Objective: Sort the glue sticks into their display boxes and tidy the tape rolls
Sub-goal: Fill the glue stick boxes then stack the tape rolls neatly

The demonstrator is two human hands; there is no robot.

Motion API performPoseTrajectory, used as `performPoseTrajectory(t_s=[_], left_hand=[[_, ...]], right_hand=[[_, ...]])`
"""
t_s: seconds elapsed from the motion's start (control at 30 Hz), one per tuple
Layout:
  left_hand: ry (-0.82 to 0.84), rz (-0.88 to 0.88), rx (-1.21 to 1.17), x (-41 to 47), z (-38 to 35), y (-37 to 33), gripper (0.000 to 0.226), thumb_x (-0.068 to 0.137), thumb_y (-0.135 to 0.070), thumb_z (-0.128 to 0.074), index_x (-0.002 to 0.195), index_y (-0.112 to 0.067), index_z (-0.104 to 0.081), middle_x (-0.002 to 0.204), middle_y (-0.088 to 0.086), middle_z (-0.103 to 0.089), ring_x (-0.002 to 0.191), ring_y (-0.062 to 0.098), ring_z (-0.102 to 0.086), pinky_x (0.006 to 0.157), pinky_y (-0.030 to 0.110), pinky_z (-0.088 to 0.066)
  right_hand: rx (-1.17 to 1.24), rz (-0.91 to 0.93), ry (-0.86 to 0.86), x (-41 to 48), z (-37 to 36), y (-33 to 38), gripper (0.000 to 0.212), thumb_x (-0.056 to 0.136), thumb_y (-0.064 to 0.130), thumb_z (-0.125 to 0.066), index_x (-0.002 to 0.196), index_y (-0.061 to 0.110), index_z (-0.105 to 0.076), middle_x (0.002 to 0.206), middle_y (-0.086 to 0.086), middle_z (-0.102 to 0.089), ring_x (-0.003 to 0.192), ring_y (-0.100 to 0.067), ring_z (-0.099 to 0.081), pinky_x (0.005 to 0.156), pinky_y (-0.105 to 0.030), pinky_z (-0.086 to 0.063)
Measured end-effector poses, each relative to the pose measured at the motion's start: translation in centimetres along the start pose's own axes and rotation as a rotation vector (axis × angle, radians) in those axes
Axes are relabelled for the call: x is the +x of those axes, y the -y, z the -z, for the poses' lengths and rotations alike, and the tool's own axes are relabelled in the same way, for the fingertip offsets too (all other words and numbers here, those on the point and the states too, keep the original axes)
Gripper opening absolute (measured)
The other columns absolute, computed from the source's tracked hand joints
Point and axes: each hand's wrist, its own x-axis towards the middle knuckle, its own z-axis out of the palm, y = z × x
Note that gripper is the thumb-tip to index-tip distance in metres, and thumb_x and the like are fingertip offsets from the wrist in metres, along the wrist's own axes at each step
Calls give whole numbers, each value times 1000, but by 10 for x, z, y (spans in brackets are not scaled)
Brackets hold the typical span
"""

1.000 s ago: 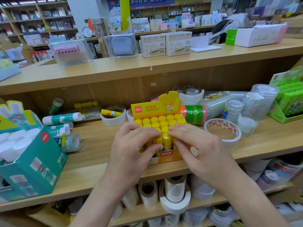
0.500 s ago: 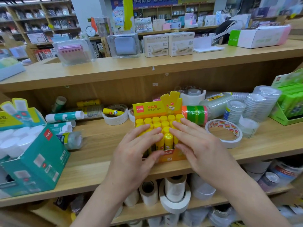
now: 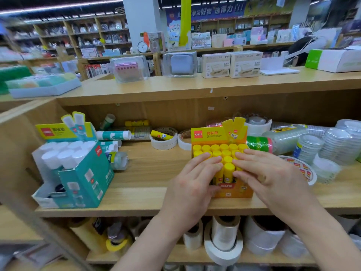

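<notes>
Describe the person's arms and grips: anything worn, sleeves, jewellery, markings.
The left grip and the right grip are bare hands, with no gloves and no rings to be seen. The left forearm and the right forearm are bare too: no sleeve, watch or bracelet shows down to the picture's bottom edge. The nails that show look short and unpainted.

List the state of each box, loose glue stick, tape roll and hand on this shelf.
yellow display box, open, sticks standing inside.
teal display box, open, white-capped sticks standing.
loose yellow glue stick, lying across a white tape roll.
loose teal glue stick, lying on its side.
printed tape roll, lying flat.
left hand, open, fingers on yellow caps.
right hand, open, fingers on yellow caps.
</notes>
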Motion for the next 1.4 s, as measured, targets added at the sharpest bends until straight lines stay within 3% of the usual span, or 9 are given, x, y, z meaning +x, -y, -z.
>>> performPoseTrajectory(t_s=[0.13, 0.27, 0.43, 0.7, 0.93, 1.1, 1.2, 1.27, 1.4], left_hand=[[40, 68, -58, 2, 6, 0, 42, 81, -25, -71, 120, -19, -58, 133, -9, -58, 132, 9, -43, 102, 29, -45], [72, 170, -234, 7, 26, 1, 40, 88, -31, -62, 126, -19, -59, 134, -10, -56, 135, 3, -37, 109, 18, -31], [-114, 413, -103, 28, 51, 51, 30, 94, -13, -51, 120, -16, -64, 120, -3, -65, 113, 12, -55, 96, 28, -45], [498, 760, 303, 71, 17, 148, 42, 93, -28, -49, 134, -40, -48, 127, 2, -53, 123, 25, -43, 93, 41, -44], [602, 659, 454, 83, 13, 162, 33, 94, -22, -53, 127, -22, -55, 128, 3, -45, 125, 28, -32, 99, 44, -42], [874, 661, 524, 91, 20, 172, 37, 94, -25, -55, 129, -19, -50, 138, 8, -47, 133, 34, -33, 108, 48, -34], [966, 605, 588, 90, 31, 162, 42, 93, -27, -55, 134, -20, -47, 139, 9, -46, 133, 31, -35, 109, 46, -28], [925, 549, 638, 77, 39, 153, 42, 93, -25, -55, 134, -19, -49, 136, 10, -49, 132, 29, -38, 106, 42, -32], [623, 450, 623, 48, 57, 137, 25, 91, -10, -51, 113, -16, -61, 116, 7, -63, 114, 27, -51, 90, 35, -42]], right_hand=[[-93, -17, 36, 5, 4, 7, 28, 75, 33, -72, 99, 19, -76, 103, 1, -74, 100, -20, -69, 82, -46, -56], [-146, -34, 38, 13, 7, 22, 44, 63, 21, -88, 104, 19, -73, 99, 0, -74, 91, -24, -70, 77, -43, -55], [17, 42, -49, 30, -6, 49, 32, 78, 26, -70, 109, 17, -70, 106, 2, -71, 98, -19, -64, 88, -21, -41], [147, 41, 101, 73, -51, 94, 34, 86, 22, -55, 118, 14, -65, 116, -2, -67, 108, -22, -61, 92, -34, -51], [339, -160, 167, 103, -80, 112, 50, 95, 17, -50, 144, 19, -41, 143, 4, -47, 132, -14, -41, 111, -30, -34], [394, -229, 249, 119, -95, 125, 56, 97, 13, -43, 150, 22, -29, 151, 3, -36, 137, -16, -34, 113, -30, -30], [552, -338, 275, 133, -103, 122, 58, 93, 5, -43, 147, 26, -36, 147, 1, -43, 132, -16, -41, 106, -27, -36], [610, -420, 264, 141, -111, 117, 57, 91, 5, -46, 142, 28, -41, 142, -2, -49, 127, -18, -47, 103, -28, -40], [615, -471, 280, 154, -120, 117, 54, 88, 4, -44, 135, 29, -49, 138, 0, -51, 126, -19, -47, 107, -36, -39]])
